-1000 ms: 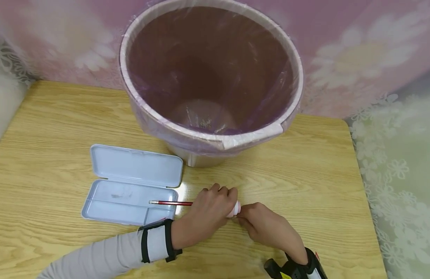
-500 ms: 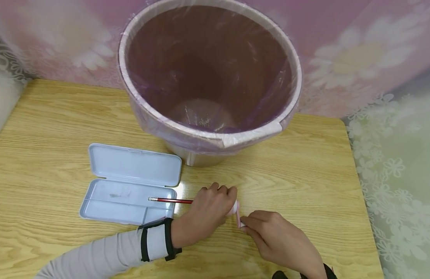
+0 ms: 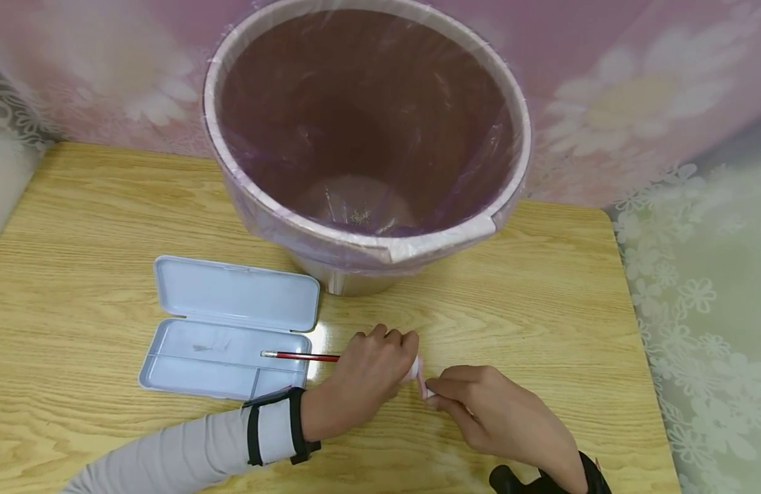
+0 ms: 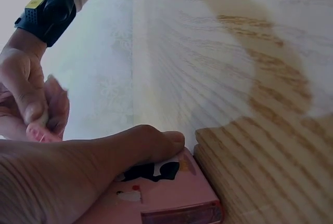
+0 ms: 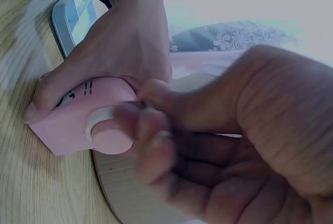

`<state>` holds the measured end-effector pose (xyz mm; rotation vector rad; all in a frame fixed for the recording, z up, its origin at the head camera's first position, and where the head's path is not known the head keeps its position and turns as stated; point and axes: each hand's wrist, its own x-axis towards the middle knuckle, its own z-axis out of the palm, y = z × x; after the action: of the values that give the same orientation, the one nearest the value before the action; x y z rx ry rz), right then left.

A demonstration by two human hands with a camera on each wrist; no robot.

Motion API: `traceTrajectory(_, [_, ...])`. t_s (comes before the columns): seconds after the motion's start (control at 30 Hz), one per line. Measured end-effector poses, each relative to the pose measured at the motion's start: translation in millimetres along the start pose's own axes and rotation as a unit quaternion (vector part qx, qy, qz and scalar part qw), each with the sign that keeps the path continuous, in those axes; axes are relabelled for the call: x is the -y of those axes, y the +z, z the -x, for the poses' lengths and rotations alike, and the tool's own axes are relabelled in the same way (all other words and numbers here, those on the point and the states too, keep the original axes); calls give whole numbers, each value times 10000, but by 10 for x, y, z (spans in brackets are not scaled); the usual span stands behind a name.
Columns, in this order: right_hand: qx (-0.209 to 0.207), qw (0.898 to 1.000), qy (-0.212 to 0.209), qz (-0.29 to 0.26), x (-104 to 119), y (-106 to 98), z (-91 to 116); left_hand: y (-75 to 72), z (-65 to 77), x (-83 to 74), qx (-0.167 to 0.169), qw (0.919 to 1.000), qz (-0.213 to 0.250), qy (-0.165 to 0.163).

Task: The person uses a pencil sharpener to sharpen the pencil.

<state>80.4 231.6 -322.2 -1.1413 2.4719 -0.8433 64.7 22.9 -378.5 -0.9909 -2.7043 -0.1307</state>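
Observation:
A pink pencil sharpener with a hand crank (image 5: 65,133) stands on the table. My left hand (image 3: 369,381) grips it from above, thumb along its printed side in the left wrist view. In the head view that hand hides most of the sharpener's body. A red pencil (image 3: 300,356) with an eraser end sticks out to the left of the sharpener; its other end is hidden. On the right side is the pink crank arm (image 3: 421,381), angled downward in the head view. My right hand (image 3: 504,415) pinches the small white knob at its end between thumb and fingers.
An open light-blue pencil case (image 3: 189,372) lies at the left, the pencil's eraser end above its tray. A large bin (image 3: 355,264) with a clear liner stands behind the hands, small specks at its bottom. A floral covering (image 3: 627,103) hangs behind the wooden table.
My right hand has moved right and toward the table's front edge, turning the crank arm into plain view. My left hand, the sharpener and the pencil have barely moved.

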Motion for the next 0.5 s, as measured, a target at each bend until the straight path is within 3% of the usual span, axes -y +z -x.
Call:
traceTrajectory(0.27, [-358, 9989, -199, 229, -30, -24, -28, -29, 11, 3, 18, 9999, -100, 53])
traceTrajectory(0.5, [-681, 9950, 264, 687, -148, -71, -189, 11, -17, -15, -524, 9986, -103, -48])
